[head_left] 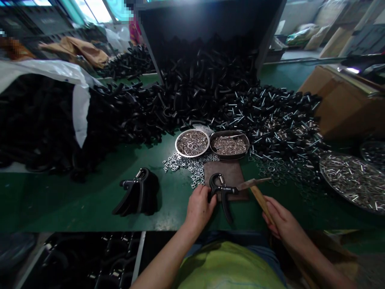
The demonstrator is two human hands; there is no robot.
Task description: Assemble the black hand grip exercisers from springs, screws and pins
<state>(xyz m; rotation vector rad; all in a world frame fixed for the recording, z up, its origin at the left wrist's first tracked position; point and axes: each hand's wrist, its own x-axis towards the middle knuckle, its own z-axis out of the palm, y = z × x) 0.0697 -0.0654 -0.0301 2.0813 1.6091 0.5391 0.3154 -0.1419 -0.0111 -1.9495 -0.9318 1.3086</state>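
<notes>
A black hand gripper exerciser point(224, 192) with a coil spring lies partly on a brown square plate point(237, 170). My left hand point(200, 206) is closed on its left handle, fingertips at the curved top. In my right hand point(278, 216) is a hammer point(261, 200), gripped by its wooden handle. The hammer's metal head is beside the exerciser's right end; whether they touch I cannot tell. Left of my left hand stands a stack of similar black hand grippers point(140, 194). Loose nuts point(196, 170) are scattered just beyond my left hand.
A round bowl point(177, 149) and an oval tin point(230, 155) hold small metal parts. Black handles point(207, 80) are heaped behind them, with bolted knobs point(276, 108) to the right. A large pan point(327, 182) of metal pins and a cardboard box point(339, 100) stand at right.
</notes>
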